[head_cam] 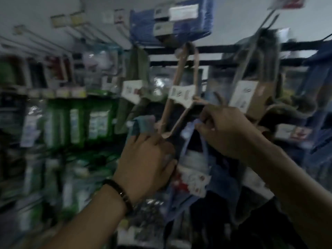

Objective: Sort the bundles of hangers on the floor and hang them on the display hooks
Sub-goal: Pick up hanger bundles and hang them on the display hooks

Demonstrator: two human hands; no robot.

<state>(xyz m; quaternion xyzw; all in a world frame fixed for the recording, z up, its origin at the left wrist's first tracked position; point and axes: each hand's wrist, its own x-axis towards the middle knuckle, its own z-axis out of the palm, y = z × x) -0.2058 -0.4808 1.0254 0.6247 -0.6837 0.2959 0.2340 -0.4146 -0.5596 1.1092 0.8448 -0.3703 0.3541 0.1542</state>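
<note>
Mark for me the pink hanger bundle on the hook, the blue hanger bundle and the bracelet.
pink hanger bundle (pixel 181 95): head view, on its white label.
blue hanger bundle (pixel 195 175): head view, on its white label.
bracelet (pixel 119 191): head view, middle of the band on the left wrist.
</note>
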